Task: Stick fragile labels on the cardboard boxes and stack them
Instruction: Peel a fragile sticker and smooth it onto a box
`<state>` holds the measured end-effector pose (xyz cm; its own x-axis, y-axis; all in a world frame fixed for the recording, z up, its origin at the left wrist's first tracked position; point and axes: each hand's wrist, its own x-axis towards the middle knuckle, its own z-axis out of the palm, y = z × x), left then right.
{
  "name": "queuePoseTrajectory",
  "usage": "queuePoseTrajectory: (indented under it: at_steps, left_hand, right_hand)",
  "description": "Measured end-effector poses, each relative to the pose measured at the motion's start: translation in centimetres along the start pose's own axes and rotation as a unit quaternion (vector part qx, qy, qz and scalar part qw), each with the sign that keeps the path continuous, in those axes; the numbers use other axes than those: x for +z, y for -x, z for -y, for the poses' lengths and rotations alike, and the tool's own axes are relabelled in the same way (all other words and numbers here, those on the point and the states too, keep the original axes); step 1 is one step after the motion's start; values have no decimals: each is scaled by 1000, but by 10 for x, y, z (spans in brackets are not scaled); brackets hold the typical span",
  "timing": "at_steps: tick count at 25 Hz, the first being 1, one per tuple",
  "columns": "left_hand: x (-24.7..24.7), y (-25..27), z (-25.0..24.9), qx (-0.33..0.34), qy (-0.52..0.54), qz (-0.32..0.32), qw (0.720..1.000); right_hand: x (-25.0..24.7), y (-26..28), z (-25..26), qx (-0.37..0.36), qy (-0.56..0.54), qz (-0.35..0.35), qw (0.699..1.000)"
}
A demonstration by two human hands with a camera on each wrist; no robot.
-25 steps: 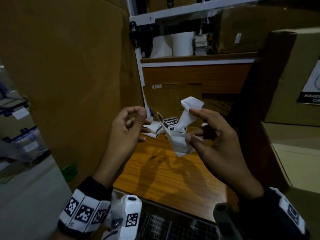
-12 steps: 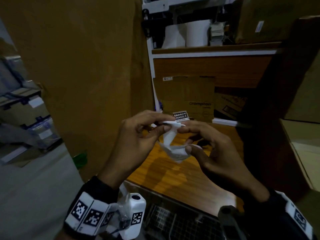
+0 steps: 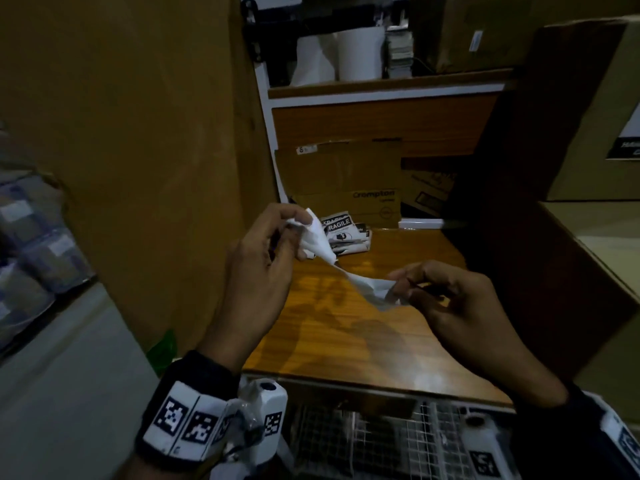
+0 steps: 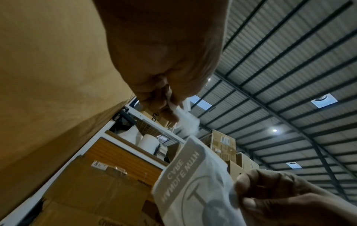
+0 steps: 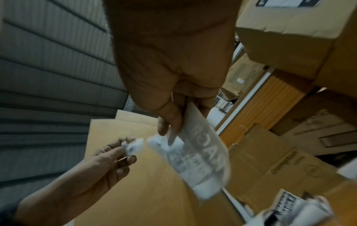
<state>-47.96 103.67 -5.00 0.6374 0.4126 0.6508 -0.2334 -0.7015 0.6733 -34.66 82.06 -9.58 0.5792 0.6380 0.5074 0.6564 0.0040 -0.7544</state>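
Both hands pinch paper: left hand [image 3: 263, 258] w/ backing [image 3: 317, 237], right hand [image 3: 450, 299] w/ label [image 4: 193, 183] (print blurred).

The left hand [image 3: 263, 258] and right hand [image 3: 446, 299] hover above the tabletop [image 3: 363, 327], a label [image 3: 349, 271] stretched between them. Beyond the left hand, a pile of fragile labels [image 3: 346, 233] lies before the Crompton box [image 3: 349, 202].
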Motion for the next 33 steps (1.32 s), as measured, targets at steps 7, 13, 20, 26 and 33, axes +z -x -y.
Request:
queuePoseTrajectory:
  at_steps: [7,13,20,26,33]
  left_hand:
    - [-27,53,70,-122,71,38,989]
    - [-53,141,105,-146,-5,168,975]
    - [-74,272,199,-396,-194,165,882]
    - [-92,326,347,-547,-128,-65,825]
    - [-71,313,470,-651,-116,33,750]
  right_hand:
    - [57,50,10,119,25,-29,992]
    - [92,71,15,172,6,-8,985]
    - [143,102,6,186,0,105,977]
    - [189,148,-16,199,51,59,977]
    - [211,206,-60,235,66,20,970]
